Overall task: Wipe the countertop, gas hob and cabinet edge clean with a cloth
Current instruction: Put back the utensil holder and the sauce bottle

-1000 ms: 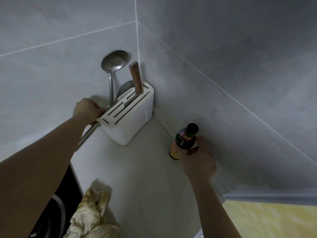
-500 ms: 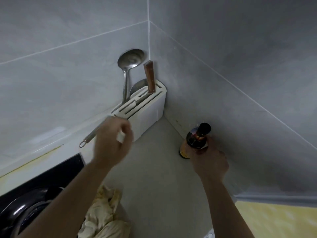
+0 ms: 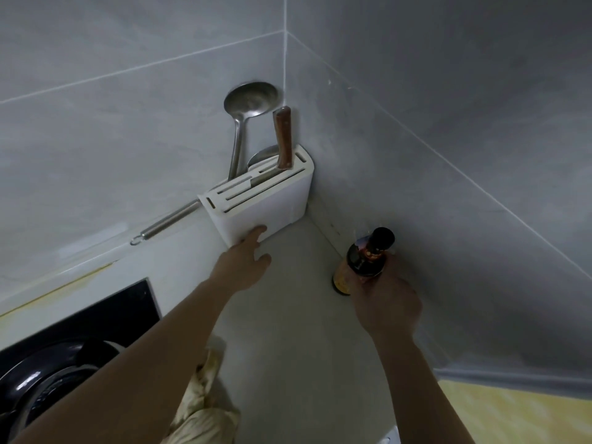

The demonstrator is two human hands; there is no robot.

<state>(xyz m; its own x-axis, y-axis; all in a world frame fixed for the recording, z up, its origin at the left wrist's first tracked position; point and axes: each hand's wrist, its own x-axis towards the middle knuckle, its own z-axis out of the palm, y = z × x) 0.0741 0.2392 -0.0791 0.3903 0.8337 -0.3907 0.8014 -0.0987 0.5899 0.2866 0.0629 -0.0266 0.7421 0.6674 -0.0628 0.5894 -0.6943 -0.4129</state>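
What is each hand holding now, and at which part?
The right hand grips the dark bottle around its body, below the neck. The left hand holds nothing; its fingers touch the lower front of the white knife block.

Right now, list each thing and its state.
Left hand: fingers against knife block.
Right hand: grips bottle.
Bottle: upright, capped, by wall.
Knife block: upright in corner, one knife in.
Cloth: crumpled on countertop.
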